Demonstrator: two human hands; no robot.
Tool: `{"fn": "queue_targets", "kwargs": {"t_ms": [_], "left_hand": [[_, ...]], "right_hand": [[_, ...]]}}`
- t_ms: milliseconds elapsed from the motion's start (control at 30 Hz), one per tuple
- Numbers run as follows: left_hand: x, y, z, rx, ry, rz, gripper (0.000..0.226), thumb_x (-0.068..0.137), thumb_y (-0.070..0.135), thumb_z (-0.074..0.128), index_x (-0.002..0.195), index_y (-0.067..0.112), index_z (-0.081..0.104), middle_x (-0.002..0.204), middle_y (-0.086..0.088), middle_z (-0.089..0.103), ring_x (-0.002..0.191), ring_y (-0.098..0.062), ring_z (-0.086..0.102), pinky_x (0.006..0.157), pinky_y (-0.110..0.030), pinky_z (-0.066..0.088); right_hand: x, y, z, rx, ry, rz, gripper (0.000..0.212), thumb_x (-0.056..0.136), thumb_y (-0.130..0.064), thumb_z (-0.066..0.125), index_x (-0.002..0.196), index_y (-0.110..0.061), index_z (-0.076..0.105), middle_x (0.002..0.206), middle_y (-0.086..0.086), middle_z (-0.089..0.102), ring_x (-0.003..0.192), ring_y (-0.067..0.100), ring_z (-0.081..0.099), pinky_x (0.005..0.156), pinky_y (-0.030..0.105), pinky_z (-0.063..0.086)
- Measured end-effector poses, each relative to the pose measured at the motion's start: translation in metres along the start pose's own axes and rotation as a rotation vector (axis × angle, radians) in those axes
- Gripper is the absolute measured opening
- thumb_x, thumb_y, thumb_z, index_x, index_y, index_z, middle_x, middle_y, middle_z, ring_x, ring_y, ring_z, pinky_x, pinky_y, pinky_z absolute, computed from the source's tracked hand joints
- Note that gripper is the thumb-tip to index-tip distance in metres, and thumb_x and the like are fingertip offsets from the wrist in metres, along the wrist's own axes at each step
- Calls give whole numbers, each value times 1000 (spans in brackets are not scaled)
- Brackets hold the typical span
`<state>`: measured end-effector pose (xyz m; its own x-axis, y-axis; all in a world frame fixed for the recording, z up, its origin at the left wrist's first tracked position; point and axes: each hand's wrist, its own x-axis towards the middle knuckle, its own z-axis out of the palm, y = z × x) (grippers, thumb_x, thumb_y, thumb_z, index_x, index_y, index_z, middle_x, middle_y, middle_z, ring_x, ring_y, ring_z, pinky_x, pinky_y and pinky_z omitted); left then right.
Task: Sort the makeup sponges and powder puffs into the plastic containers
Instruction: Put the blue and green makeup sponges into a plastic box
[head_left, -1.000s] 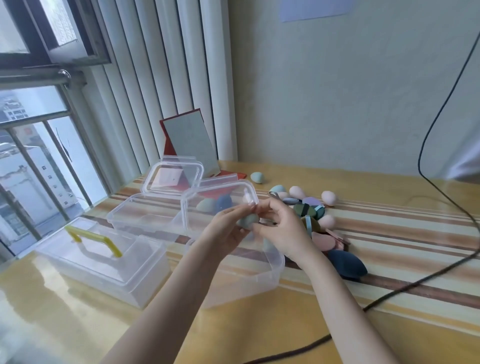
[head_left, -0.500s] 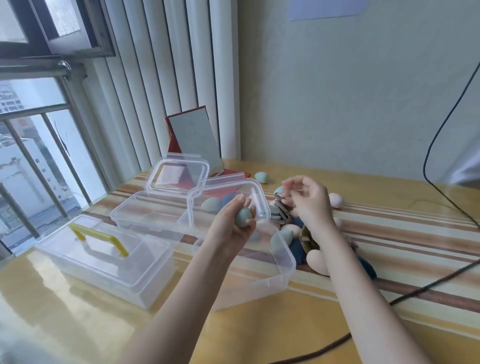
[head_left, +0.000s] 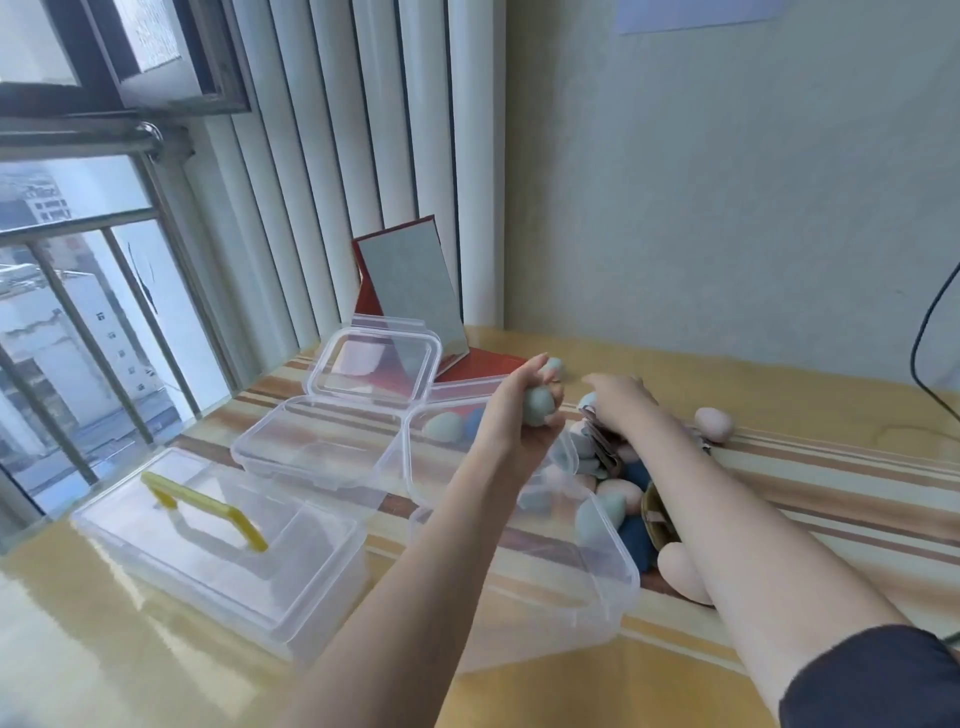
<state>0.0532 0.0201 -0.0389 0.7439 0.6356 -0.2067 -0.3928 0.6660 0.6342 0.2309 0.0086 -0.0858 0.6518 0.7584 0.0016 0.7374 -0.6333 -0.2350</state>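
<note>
1. Home room, upper storey: barred window (head_left: 78, 291) overlooks apartment blocks.
2. Vertical blinds (head_left: 322, 171), plain wall.
3. Striped glossy surface (head_left: 831, 483) carries folding mirror (head_left: 410, 291), like a dressing spot.

Red-backed mirror (head_left: 410, 291) propped near wall; black cable (head_left: 924, 332) at right; window (head_left: 78, 249) left.

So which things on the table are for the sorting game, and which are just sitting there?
For the sorting:
- green sponge held in the left hand
- pile of sponges and puffs the right hand reaches into
- clear open containers
- box with yellow handle

Just lying about:
- red folding mirror
- black cable
</note>
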Motion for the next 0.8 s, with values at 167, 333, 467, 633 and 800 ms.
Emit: {"fn": "queue_targets", "kwargs": {"t_ms": [167, 333, 467, 633, 800], "left_hand": [[9, -9, -15, -287, 2, -31, 32, 94, 1, 40, 123, 6, 53, 102, -9, 58, 82, -15, 58, 50, -15, 49], [9, -8, -21, -324, 82, -43, 26, 89, 3, 42, 108, -2, 58, 122, -20, 56, 124, -32, 51, 100, -31, 46], [11, -6, -24, -361, 138, -61, 33, 87, 5, 38, 114, -4, 56, 134, -22, 50, 128, -35, 46, 108, -40, 38], [6, -5, -21, -310, 29, -33, 49, 82, 2, 35, 125, 12, 57, 131, -22, 48, 129, -33, 45, 90, -67, 37], [2, -6, -22, -347, -142, -2, 52, 76, 1, 38, 120, 17, 59, 120, -23, 55, 95, -44, 66, 73, -69, 47]], "right_hand": [[9, -7, -2, -110, 33, -15, 39, 89, -7, 49, 126, -14, 58, 132, 13, 49, 123, 34, 41, 102, 43, 42], [7, 1, -18, 164, 121, 9, 24, 88, -9, 57, 106, -18, 70, 122, 11, 61, 116, 32, 51, 96, 34, 45], [-5, 10, -47, 606, 174, -11, 22, 90, -17, 64, 110, -10, 69, 109, 9, 66, 92, 20, 57, 77, 26, 43], [-36, 3, -61, 1080, -241, 10, 37, 90, -20, 65, 119, 1, 60, 89, 5, 59, 60, 10, 38, 36, 15, 29], [-55, -12, -55, 1099, -409, -110, 23, 85, -19, 69, 103, -5, 63, 88, 10, 59, 59, 11, 38, 35, 14, 27]]}}
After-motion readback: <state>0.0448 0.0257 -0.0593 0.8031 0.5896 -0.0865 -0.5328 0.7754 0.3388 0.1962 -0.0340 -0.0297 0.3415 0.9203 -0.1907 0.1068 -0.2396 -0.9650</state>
